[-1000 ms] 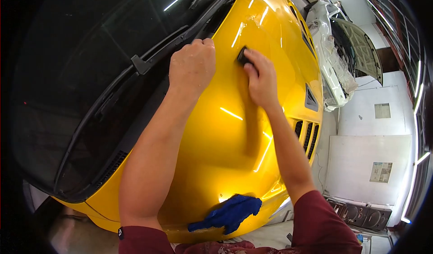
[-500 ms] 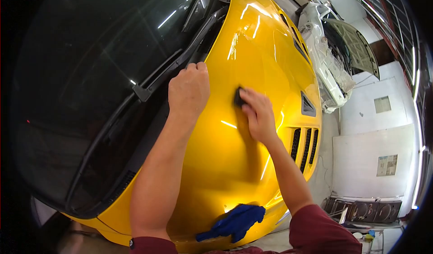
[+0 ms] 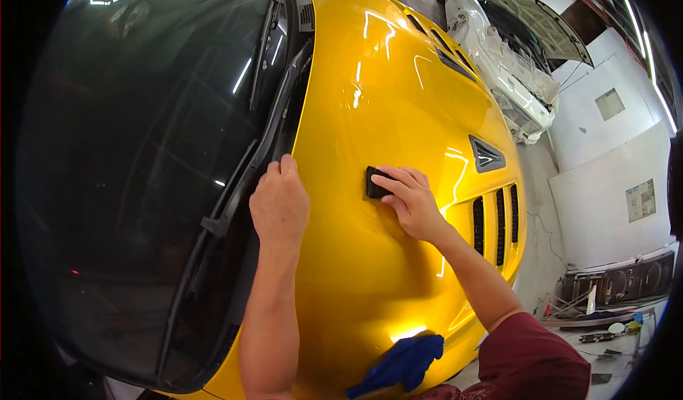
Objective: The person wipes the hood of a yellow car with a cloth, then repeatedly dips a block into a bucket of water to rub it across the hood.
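Observation:
My right hand (image 3: 411, 199) pinches a small black applicator block (image 3: 375, 182) between thumb and fingers, its face against the glossy yellow car hood (image 3: 348, 258). Faint smeared marks show on the paint around the block. At the hood's rear edge, beside the windshield, my left hand (image 3: 281, 199) is closed with its fingers curled. Its fingertips, and anything within them, are hidden from view. On the hood near my body lies a crumpled dark blue cloth (image 3: 402, 363), apart from both hands.
Left of the hood are the dark windshield (image 3: 149, 158) and a black wiper arm (image 3: 238, 187). Vents (image 3: 500, 226) break the hood's right side. Beyond stands a white car (image 3: 509, 73) with its hood raised. Loose parts (image 3: 619, 283) lie by the wall at right.
The camera view has shifted. The right hand, with the block, has moved down the hood toward my body. The left hand stays near the hood's rear edge. The cloth remains on the hood.

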The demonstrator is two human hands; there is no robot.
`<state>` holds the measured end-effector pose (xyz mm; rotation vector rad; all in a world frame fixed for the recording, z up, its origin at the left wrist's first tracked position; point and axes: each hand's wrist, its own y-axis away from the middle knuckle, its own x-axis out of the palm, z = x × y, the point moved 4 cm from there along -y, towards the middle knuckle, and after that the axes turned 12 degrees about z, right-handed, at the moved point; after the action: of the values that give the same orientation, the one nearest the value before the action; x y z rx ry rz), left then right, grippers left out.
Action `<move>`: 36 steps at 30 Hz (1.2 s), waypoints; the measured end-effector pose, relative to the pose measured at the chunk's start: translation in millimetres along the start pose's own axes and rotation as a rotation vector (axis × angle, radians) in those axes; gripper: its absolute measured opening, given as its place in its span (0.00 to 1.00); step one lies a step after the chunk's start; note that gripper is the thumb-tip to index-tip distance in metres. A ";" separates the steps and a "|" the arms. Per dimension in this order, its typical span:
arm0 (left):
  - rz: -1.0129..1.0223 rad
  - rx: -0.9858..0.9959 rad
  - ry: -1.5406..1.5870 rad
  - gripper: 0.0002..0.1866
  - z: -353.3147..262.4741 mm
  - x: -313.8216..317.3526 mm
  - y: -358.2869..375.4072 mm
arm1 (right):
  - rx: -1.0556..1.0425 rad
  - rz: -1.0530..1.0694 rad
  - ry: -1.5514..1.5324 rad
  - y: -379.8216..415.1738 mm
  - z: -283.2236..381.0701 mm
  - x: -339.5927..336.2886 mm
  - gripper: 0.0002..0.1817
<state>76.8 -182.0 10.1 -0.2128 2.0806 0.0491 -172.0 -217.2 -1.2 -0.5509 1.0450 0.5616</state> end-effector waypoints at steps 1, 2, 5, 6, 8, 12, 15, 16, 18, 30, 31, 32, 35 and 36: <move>0.010 -0.011 0.004 0.10 -0.3 -1.1 -1.4 | -0.034 -0.010 0.001 -14.7 -13.1 -1.3 0.21; 0.025 -0.024 0.008 0.10 -0.9 -1.0 -1.9 | -0.064 -0.018 -0.001 -30.4 -26.8 -2.0 0.21; 0.002 -0.009 -0.054 0.06 -3.3 -4.5 -2.2 | -0.081 -0.140 -0.011 -144.8 -79.2 -7.0 0.17; 0.015 -0.008 -0.042 0.06 -4.0 -4.1 -0.6 | -0.074 -0.139 -0.009 -145.2 -78.1 -6.3 0.17; -0.028 0.013 -0.037 0.06 -6.5 -5.3 1.0 | -0.053 -0.136 -0.002 -141.7 -72.1 -9.0 0.17; -0.036 0.009 -0.069 0.07 -5.3 -2.1 -1.1 | -0.062 -0.012 -0.010 -50.9 -43.6 -12.9 0.18; -0.038 0.012 -0.043 0.07 -5.0 -3.1 -1.1 | -0.098 -0.021 -0.016 -131.3 -83.5 -16.5 0.22; -0.033 0.013 -0.040 0.07 -5.4 -3.7 -0.5 | -0.093 -0.035 -0.035 -151.6 -94.0 -13.5 0.23; -0.036 0.022 -0.026 0.08 -4.9 -4.8 -0.9 | -0.111 -0.098 -0.005 -149.8 -93.8 -9.7 0.23; -0.024 0.010 -0.018 0.08 -6.0 -6.3 1.3 | -0.156 -0.030 -0.001 -133.5 -93.4 -22.9 0.18; -0.012 -0.005 -0.032 0.09 -6.5 -4.6 -0.5 | -0.160 -0.011 0.006 -115.5 -90.9 -24.9 0.18; 0.000 -0.025 -0.048 0.10 -5.5 -2.6 -1.1 | -0.167 0.009 0.009 -94.7 -90.0 -27.2 0.18; -0.004 -0.033 -0.015 0.10 -2.8 -1.4 -2.6 | -0.220 -0.011 0.012 -125.1 -100.4 -26.6 0.17; -0.004 -0.023 -0.015 0.10 -5.3 -3.0 -1.2 | -0.230 -0.034 0.012 -144.8 -109.8 -25.3 0.16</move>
<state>73.9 -183.4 15.3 -0.2300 2.0652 0.0713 -155.8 -400.0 0.4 -0.7733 0.9865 0.6536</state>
